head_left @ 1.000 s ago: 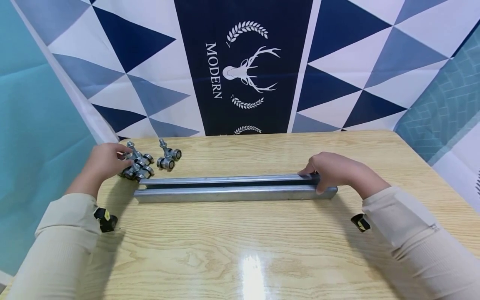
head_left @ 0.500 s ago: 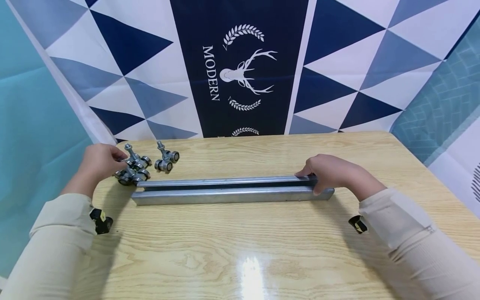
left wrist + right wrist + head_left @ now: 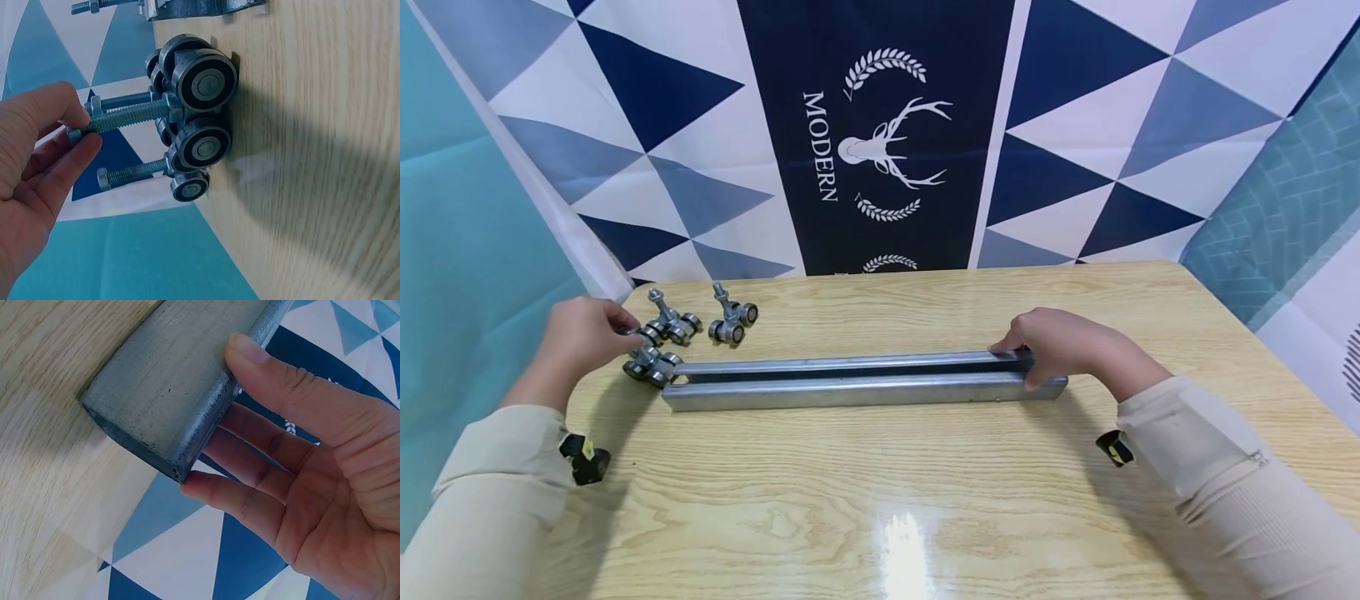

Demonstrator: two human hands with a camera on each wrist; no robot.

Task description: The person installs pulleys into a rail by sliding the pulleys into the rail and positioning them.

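My left hand (image 3: 578, 335) pinches the threaded bolt (image 3: 134, 117) of a roller trolley (image 3: 652, 367) between thumb and fingertips. This trolley has black-and-steel bearing wheels (image 3: 206, 142); whether they rest on the table or hang just above it, I cannot tell. A long galvanized steel channel rail (image 3: 865, 393) lies across the table, its open slot facing up. At the rail's right end, my right hand (image 3: 1066, 348) grips it across the top. The right wrist view shows the thumb (image 3: 253, 353) on one side of the rail and fingers on the other.
Behind the held trolley stands another roller trolley (image 3: 672, 320), bolt upward. A further trolley (image 3: 732, 317) stands a little to its right. The wooden table (image 3: 820, 492) ends at a patterned cloth backdrop (image 3: 895, 233), with a teal cloth (image 3: 467, 267) along the left.
My left hand has moved left and slightly nearer with its trolley, drawing it away from the one behind. The right hand keeps its grip on the rail. The head view has shifted slightly.
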